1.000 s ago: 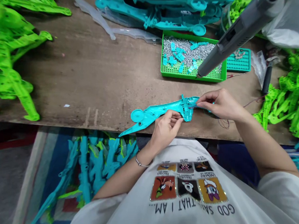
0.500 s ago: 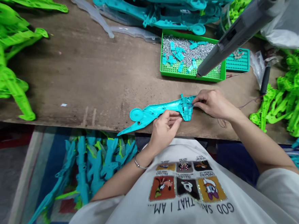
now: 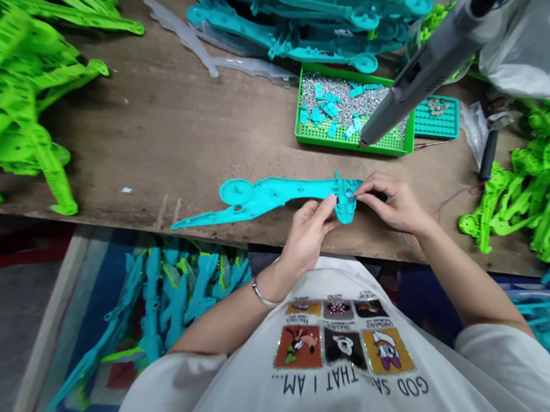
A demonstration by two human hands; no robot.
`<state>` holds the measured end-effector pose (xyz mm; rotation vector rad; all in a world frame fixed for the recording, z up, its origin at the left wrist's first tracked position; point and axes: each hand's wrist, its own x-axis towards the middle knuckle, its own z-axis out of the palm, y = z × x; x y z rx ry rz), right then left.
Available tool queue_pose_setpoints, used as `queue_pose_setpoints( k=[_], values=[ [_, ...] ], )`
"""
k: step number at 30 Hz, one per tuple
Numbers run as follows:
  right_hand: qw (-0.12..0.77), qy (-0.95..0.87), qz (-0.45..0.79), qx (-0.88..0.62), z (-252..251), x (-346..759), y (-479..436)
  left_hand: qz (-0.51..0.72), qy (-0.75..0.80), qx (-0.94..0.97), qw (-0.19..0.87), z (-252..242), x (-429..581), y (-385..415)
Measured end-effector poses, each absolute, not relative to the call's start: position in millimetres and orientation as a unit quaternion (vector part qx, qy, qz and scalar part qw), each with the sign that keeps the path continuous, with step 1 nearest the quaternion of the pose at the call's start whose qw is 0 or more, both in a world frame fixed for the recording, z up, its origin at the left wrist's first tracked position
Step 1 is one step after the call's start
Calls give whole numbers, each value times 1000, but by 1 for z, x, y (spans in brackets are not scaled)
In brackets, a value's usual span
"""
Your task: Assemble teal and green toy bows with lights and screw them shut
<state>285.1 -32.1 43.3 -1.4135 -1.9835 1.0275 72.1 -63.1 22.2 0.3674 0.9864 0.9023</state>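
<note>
A long turquoise plastic shell (image 3: pixel 274 191), shaped like a toy gun half, lies near the front edge of the workbench. My left hand (image 3: pixel 307 232) grips it close to its right end, thumb on top and fingers curled below. At that end my right hand (image 3: pixel 390 201) pinches thin dark wires (image 3: pixel 352 197) with thumb and forefinger. The wires run into the ribbed section of the shell; their ends are hidden there. More thin wire (image 3: pixel 444 203) trails to the right behind my right hand.
A green tray (image 3: pixel 355 147) holds small screws and turquoise pieces. Above it hangs a grey electric screwdriver (image 3: pixel 403 90). Lime-green parts are piled left (image 3: pixel 18 104) and right (image 3: pixel 531 175); turquoise shells (image 3: pixel 318 14) are stacked behind. A bin with turquoise parts (image 3: pixel 168 295) stands below the bench edge.
The shell has turned, its left end swinging further left and up to lie more level. My left thumb has moved onto its right section. My right hand still pinches at the wires.
</note>
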Motion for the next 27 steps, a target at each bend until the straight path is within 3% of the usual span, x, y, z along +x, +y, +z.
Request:
queue_pose_setpoints(
  k=[11, 27],
  values=[
    [232, -772, 265, -528, 54, 291, -44, 434, 452, 200, 753, 16, 83, -59],
    [211, -778, 277, -524, 46, 281, -43, 424, 437, 209, 765, 10, 81, -62]
  ],
)
